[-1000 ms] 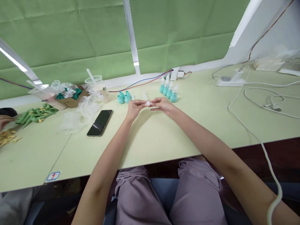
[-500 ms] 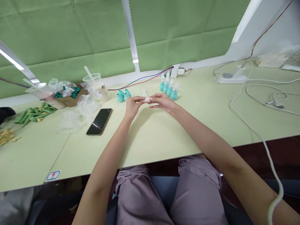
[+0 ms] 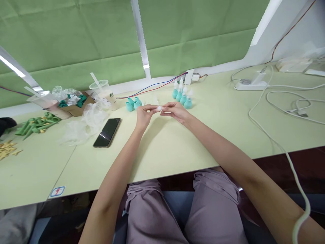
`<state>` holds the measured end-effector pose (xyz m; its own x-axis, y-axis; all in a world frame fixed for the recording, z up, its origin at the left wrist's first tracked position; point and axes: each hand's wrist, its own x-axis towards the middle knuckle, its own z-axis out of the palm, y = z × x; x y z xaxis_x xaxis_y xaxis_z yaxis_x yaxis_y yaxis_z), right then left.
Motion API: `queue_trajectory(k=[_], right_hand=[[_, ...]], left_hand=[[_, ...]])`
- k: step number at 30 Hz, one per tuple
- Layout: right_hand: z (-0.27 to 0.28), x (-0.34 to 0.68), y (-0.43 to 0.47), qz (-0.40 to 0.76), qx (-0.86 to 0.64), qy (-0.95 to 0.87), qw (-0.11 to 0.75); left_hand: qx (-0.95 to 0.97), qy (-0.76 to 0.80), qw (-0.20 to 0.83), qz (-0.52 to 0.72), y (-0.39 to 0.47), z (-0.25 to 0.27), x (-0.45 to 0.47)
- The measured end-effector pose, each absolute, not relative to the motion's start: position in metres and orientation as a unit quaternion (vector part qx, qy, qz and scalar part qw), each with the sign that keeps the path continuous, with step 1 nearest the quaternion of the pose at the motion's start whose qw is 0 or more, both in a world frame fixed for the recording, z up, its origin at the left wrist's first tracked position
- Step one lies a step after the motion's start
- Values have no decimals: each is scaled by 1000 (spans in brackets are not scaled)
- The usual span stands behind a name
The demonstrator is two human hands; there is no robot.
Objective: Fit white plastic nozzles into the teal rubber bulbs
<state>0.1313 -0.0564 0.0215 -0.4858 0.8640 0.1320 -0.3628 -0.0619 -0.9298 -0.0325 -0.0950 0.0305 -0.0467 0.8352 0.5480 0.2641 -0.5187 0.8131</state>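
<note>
Between the fingertips of both hands is a small white piece (image 3: pixel 159 108), mostly covered by the fingers, so its exact kind is hidden. My left hand (image 3: pixel 146 114) pinches it from the left, and my right hand (image 3: pixel 177 112) grips it from the right. Just behind the left hand stand several open turquoise bulb-shaped pots (image 3: pixel 130 105). To the right, beyond the right hand, several turquoise bulbs with white pointed tips (image 3: pixel 188 102) stand upright in a group. Some small whitish pieces (image 3: pixel 154 100) lie on the table behind the hands.
A phone (image 3: pixel 107 133) lies left of my left arm, near a crumpled plastic bag (image 3: pixel 86 122). Farther left are drink cups (image 3: pixel 108 96), a cardboard box (image 3: pixel 80 107), green pieces (image 3: pixel 38 123) and yellow pieces (image 3: pixel 8 149). White cables and a power strip (image 3: pixel 251 85) occupy the right.
Both hands stay in nearly the same place around the white piece. The right hand's fingers have shifted slightly, curling closer together. Nothing else has visibly moved.
</note>
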Motion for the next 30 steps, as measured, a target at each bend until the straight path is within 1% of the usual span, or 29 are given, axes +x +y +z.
queue_trajectory(k=[6,10,13,16,19,21,26,28,30], right_hand=[[31,140,-55,682,-232,-552,420],[34,144,-53,661,-256,-584,397],[33,146,-50,597,-296,-639,386],[36,151,-48,548,-293,-703,346],[41,155,-48,531,-297,-724,325],[42,156,-49,516,-312,-720,344],[32,155,-39,441,-365,-696,435],[26,156,-32,397,-400,-695,447],[22,157,-28,357,-425,-708,436]], left_hand=[[627,422,279,593,-92,30,-29],[652,465,199,564,-92,29,-32],[687,477,143,529,-94,29,-33],[704,475,123,514,-96,28,-32],[704,476,127,511,-96,27,-30],[697,477,143,517,-95,26,-29],[681,493,189,508,-89,17,-33],[682,506,194,490,-87,12,-36],[688,515,196,473,-86,9,-38]])
